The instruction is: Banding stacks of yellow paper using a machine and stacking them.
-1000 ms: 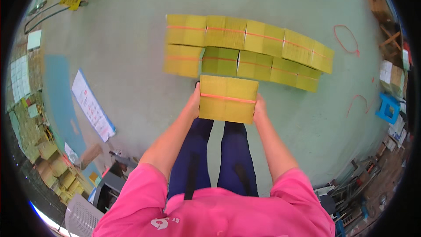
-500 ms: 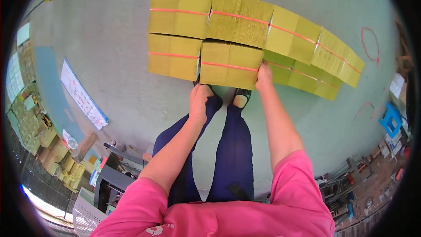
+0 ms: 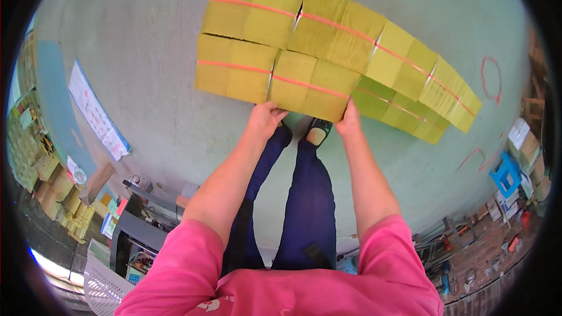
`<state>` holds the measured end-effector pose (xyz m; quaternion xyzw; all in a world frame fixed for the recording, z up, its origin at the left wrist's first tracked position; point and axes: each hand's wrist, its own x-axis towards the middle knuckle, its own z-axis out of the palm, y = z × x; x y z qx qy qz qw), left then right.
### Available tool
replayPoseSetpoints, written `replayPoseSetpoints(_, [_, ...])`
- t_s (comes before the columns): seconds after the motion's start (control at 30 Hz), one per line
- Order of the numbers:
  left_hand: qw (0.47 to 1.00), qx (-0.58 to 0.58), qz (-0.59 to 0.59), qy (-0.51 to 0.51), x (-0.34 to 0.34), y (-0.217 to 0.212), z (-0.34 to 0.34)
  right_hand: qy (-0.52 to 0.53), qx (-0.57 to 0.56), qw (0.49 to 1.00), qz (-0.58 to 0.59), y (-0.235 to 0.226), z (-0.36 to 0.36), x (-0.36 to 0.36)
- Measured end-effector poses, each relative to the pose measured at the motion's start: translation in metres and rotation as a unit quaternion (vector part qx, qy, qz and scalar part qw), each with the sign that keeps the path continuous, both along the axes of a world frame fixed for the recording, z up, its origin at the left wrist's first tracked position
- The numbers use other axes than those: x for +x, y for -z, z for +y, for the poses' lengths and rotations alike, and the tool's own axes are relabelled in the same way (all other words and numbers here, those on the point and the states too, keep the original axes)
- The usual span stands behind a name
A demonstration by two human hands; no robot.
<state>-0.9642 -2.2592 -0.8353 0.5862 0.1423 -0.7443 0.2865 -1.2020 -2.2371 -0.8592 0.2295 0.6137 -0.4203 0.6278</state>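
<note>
Two rows of yellow bundles of flat stacked sheets lie before me, bound with red straps. My right hand [image 3: 349, 119] grips the near right corner of a front-row bundle [image 3: 316, 86], its fingers partly hidden. At that bundle's near edge, by the seam with the front-left bundle [image 3: 233, 70], rests my left hand [image 3: 268, 119]. Its fingers are apart and touch the edge. Behind are the back-left bundle [image 3: 254, 9], the back-middle bundle [image 3: 335, 26] and further bundles [image 3: 404, 58] to the right. Lower greenish-yellow bundles [image 3: 398, 108] show below those.
Loose red straps [image 3: 492, 79] lie on the grey floor at right, with a blue stool [image 3: 505, 174] farther along. A white printed sack [image 3: 96, 111] lies at left. A dark machine or cart [image 3: 140, 228] stands near my left elbow. My shoes [image 3: 317, 131] are just below the bundles.
The front-row bundle under my hands has shifted left against the front-left bundle, closing the gap, and tilted slightly. My left hand has loosened from its near left corner. The view has shifted slightly.
</note>
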Motion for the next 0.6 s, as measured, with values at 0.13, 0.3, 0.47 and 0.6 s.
replayPoseSetpoints(0.13, [0.995, -0.017, -0.037, 0.091, -0.003, -0.012, 0.002, 0.006, 0.01, 0.999, 0.049, -0.007, 0.008, -0.009])
replayPoseSetpoints(0.3, [0.892, -0.08, -0.269, 0.354, 0.054, -0.051, 0.029, -0.36, 0.102, 0.913, 0.162, -0.085, 0.061, -0.001])
replayPoseSetpoints(0.47, [0.933, -0.009, -0.276, 0.229, 0.142, -0.179, 0.122, -0.723, -0.191, 0.611, 0.259, -0.243, 0.097, 0.032])
replayPoseSetpoints(0.6, [0.939, 0.069, -0.326, 0.086, 0.177, -0.276, 0.285, -0.823, -0.319, 0.352, 0.31, -0.338, 0.109, 0.054])
